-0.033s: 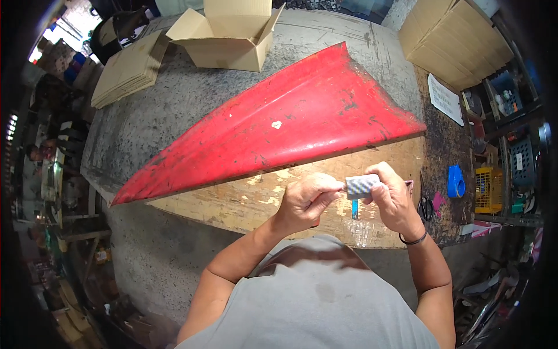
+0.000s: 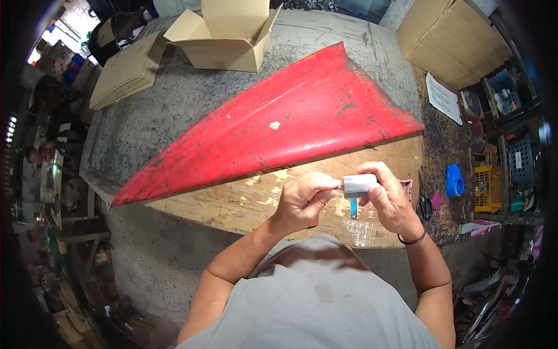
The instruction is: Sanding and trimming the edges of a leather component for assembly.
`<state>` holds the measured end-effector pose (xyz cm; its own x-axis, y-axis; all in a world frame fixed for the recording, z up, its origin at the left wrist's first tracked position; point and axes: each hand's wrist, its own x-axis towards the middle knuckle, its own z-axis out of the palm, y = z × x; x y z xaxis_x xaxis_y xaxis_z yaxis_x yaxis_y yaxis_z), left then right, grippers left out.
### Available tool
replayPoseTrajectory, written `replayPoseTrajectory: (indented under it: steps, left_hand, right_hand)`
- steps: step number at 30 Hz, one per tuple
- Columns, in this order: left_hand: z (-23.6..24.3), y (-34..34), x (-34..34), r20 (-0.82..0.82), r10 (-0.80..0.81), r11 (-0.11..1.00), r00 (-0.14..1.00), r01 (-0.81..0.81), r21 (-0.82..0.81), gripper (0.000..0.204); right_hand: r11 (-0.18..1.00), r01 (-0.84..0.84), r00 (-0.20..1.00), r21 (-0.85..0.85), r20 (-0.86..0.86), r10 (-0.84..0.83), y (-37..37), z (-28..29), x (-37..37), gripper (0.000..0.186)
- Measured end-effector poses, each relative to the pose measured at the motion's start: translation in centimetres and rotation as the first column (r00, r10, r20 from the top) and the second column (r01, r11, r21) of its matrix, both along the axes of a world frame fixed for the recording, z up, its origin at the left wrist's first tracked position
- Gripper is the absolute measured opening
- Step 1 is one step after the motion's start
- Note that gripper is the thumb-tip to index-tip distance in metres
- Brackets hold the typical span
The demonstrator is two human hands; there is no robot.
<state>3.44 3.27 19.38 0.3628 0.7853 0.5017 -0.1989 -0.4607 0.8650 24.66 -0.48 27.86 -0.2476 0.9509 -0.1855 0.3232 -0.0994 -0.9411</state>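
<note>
My right hand [image 2: 388, 199] is closed around a short grey ribbed cylinder [image 2: 359, 186], held level above the near edge of the table. At the cylinder's left end, the thumb and forefinger of my left hand [image 2: 305, 202] are pinched together. Whatever lies between those fingertips is too small to make out. Just below the cylinder shows a narrow blue strip [image 2: 353, 209]; whether it touches the cylinder I cannot tell. Beyond both hands lies a large red, scuffed, wedge-shaped cover [image 2: 279, 131], its tip pointing left.
An open cardboard box [image 2: 226, 55] and a stack of flat cardboard [image 2: 127, 74] sit at the far left. To the right are a large carton [image 2: 456, 43], a paper sheet [image 2: 444, 99], a blue tape dispenser [image 2: 455, 181], scissors [image 2: 424, 207] and a yellow crate [image 2: 487, 189].
The ribbed cylinder looks slightly turned in my right hand. The whole view has shifted a little; both hands keep nearly the same place.
</note>
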Motion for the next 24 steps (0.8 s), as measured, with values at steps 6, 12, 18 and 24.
replayPoseTrajectory:
  steps: [6, 12, 18, 24]
  left_hand:
    - [0.6, 0.2, 0.1, 0.038, 0.043, 0.999, 0.998, -0.042, -0.014, 0.015]
    - [0.7, 0.1, 0.1, 0.053, 0.059, 0.998, 0.997, -0.060, 0.026, 0.016]
    - [0.2, 0.4, 0.3, 0.083, 0.062, 0.998, 0.995, -0.061, -0.017, 0.015]
    - [-0.3, 0.3, 0.1, 0.035, 0.037, 0.999, 0.999, -0.037, 0.021, 0.016]
  right_hand:
    - [0.884, -0.060, 0.996, 0.464, 0.088, 0.021, -0.4, -1.7, 0.3, 0.032]
    - [0.990, -0.036, 0.964, 0.138, 0.266, -0.002, 0.2, -1.1, 0.8, 0.033]
    - [0.985, 0.019, 0.992, 0.171, -0.130, 0.003, -0.3, -0.8, -0.4, 0.034]
    - [0.992, 0.008, 0.950, 0.123, 0.307, -0.046, 1.2, -0.1, 0.3, 0.034]
